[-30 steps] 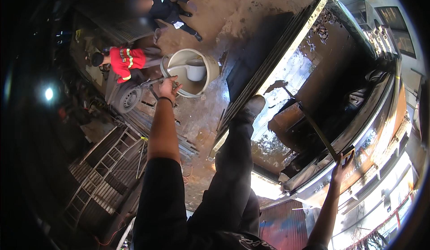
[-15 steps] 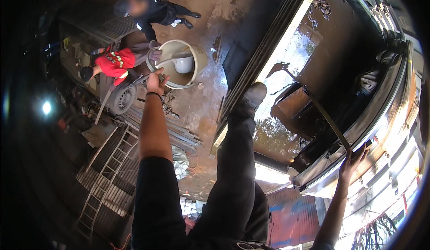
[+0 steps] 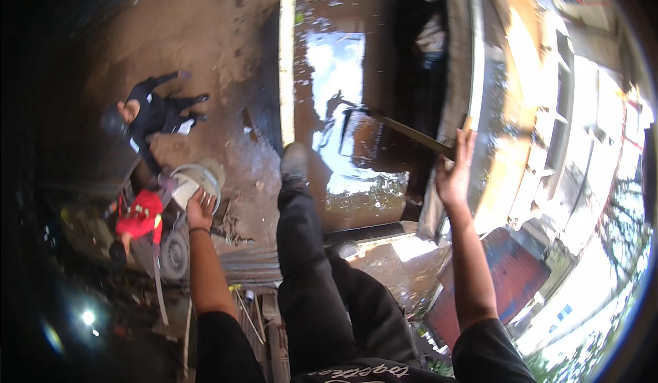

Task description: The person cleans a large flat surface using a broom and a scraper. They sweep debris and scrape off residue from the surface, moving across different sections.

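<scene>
My left hand [image 3: 200, 210] is beside a pale bucket [image 3: 209, 172] at the left, its fingers apart over the near rim. Inside the bucket's mouth shows a white vessel, perhaps a dipper [image 3: 184, 191]. A co-worker in dark clothes [image 3: 145, 112] reaches an arm down to the bucket's far side. My right hand [image 3: 454, 177] has its fingers stretched out at the right-hand side wall of a water-filled tank. A flat wooden pole [image 3: 411, 133] runs from over the murky water to this hand; whether the thumb presses on it, I cannot tell.
My shoe [image 3: 295, 162] rests at the pale tank edge [image 3: 287, 61]. Brown water [image 3: 373, 208] with bright reflections lies to its right. Another person in a red shirt [image 3: 140, 213] bends near a wheel [image 3: 175, 254]. A red-brown metal sheet [image 3: 507, 273] stands at the lower right.
The view has turned and drawn back. The bucket is lower and farther left; my left hand's fingers, earlier at its rim, now spread. My right hand is still by the pole's end.
</scene>
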Action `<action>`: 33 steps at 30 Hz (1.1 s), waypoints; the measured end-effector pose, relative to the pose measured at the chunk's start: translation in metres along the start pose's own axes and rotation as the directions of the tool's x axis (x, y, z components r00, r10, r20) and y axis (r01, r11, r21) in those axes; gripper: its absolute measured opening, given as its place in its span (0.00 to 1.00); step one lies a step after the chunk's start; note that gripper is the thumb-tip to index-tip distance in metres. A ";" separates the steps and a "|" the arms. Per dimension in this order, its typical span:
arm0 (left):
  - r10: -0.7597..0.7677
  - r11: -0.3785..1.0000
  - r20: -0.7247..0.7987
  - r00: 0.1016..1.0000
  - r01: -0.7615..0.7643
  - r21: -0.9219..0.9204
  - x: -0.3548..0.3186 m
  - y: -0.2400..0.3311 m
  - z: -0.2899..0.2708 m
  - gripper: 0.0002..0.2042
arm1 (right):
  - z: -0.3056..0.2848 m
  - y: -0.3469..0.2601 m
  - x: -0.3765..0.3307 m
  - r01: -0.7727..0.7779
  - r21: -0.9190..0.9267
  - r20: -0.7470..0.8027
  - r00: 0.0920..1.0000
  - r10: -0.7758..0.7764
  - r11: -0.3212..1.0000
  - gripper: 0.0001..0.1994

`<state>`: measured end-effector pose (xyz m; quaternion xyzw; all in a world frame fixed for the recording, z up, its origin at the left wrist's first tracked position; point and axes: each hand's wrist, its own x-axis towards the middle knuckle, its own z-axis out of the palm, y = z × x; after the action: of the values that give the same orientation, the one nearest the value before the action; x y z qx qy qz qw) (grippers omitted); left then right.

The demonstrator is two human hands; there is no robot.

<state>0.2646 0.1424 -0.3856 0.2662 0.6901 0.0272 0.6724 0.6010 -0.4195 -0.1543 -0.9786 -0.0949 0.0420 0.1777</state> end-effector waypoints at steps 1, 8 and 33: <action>-0.008 0.997 0.024 1.000 0.006 0.079 -0.015 -0.009 0.019 0.26 | 0.000 0.001 0.001 -0.042 0.039 -0.001 0.999 0.042 0.998 0.38; 0.076 0.650 0.572 0.816 -0.476 0.592 -0.211 -0.104 0.248 0.17 | -0.031 0.046 -0.058 -0.393 0.251 -0.011 0.913 0.409 0.884 0.33; -0.392 -0.910 0.816 0.425 -0.307 -0.278 -0.426 -0.285 0.748 0.58 | -0.066 0.259 0.138 -0.578 0.097 -0.396 0.725 0.564 0.810 0.21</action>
<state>0.8553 -0.5137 -0.1793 -0.9023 0.2778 0.3055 0.1240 0.7876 -0.6529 -0.1912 -0.9494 0.2491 -0.1110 0.1556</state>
